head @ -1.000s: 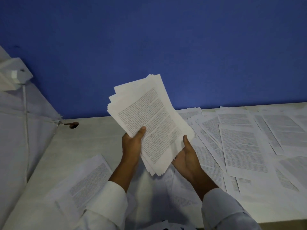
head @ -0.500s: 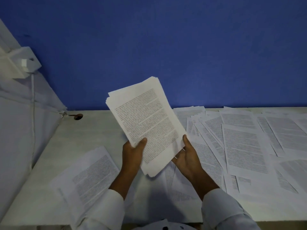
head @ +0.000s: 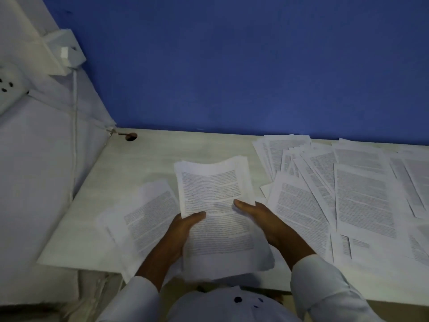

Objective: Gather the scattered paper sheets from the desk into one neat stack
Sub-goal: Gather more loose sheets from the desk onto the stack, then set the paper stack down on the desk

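Head camera, looking down: a person in pale sleeves holds a stack of printed paper (head: 216,189) low over the near edge of a pale counter (head: 185,145). The left hand (head: 183,231) grips the stack's left edge, thumb on top. The right hand (head: 264,219) grips the right edge, thumb across the top sheet, its other fingers hidden beneath. A few sheets (head: 146,219) lie just left of the stack. Many overlapping sheets (head: 348,194) cover the counter's right side, below a blue wall (head: 232,66).
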The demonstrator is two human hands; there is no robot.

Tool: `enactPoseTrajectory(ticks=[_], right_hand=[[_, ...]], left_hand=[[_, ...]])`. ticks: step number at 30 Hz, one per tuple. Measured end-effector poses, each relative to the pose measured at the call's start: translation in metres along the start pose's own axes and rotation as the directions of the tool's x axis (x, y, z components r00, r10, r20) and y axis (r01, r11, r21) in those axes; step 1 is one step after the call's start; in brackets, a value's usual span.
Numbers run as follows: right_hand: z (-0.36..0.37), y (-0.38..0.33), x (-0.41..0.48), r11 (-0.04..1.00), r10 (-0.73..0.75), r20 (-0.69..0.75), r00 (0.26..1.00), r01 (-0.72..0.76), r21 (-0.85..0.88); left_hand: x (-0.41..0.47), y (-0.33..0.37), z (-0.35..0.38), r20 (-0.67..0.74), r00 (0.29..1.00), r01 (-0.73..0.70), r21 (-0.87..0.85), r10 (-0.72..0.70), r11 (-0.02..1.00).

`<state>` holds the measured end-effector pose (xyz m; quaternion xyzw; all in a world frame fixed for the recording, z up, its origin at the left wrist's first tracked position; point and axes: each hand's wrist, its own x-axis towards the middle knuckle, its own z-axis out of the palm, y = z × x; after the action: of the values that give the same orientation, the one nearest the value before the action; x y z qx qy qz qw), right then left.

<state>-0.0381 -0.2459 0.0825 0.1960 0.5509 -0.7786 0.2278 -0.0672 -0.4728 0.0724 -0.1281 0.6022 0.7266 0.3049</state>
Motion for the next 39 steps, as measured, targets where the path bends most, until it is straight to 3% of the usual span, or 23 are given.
enactPoseTrajectory(ticks=[4, 8, 17, 21, 24, 26, 29, 39], right_hand=[[0.009, 0.018, 0.015, 0.997, 0.028, -0.051, 0.998, -0.031, -0.071], [0.033, 0.037, 0.033, 0.941, 0.037, -0.055, 0.998, -0.053, -0.335], [0.106, 0.046, 0.079, 0.758, -0.109, 0.03, 0.994, 0.102, -0.644], [0.118, 0.051, 0.099, 0.717, -0.148, -0.042, 0.988, 0.078, -0.692], [0.111, 0.063, 0.104, 0.692, -0.187, -0.123, 0.975, 0.042, -0.721], [0.099, 0.069, 0.102, 0.717, -0.196, -0.193, 0.961, 0.006, -0.697], [0.078, 0.073, 0.097, 0.776, -0.189, -0.281, 0.941, -0.032, -0.63], [0.002, 0.099, 0.041, 0.92, -0.132, -0.505, 0.853, -0.085, -0.383]], left_hand=[[-0.005, -0.009, -0.026, -0.183, 0.98, -0.065, 0.092, 0.081, 0.994], [-0.013, -0.02, -0.061, -0.329, 0.939, -0.064, 0.113, 0.098, 0.991], [-0.015, -0.025, -0.123, -0.526, 0.839, -0.061, 0.157, 0.136, 0.986], [-0.012, -0.032, -0.142, -0.645, 0.746, 0.016, 0.271, 0.169, 0.962], [-0.016, -0.041, -0.148, -0.781, 0.605, 0.087, 0.259, 0.156, 0.962], [-0.017, -0.045, -0.148, -0.815, 0.551, 0.094, 0.272, 0.178, 0.958], [-0.014, -0.046, -0.141, -0.785, 0.586, 0.066, 0.294, 0.202, 0.953], [0.027, -0.051, -0.066, -0.517, 0.82, 0.046, 0.487, 0.246, 0.872]])
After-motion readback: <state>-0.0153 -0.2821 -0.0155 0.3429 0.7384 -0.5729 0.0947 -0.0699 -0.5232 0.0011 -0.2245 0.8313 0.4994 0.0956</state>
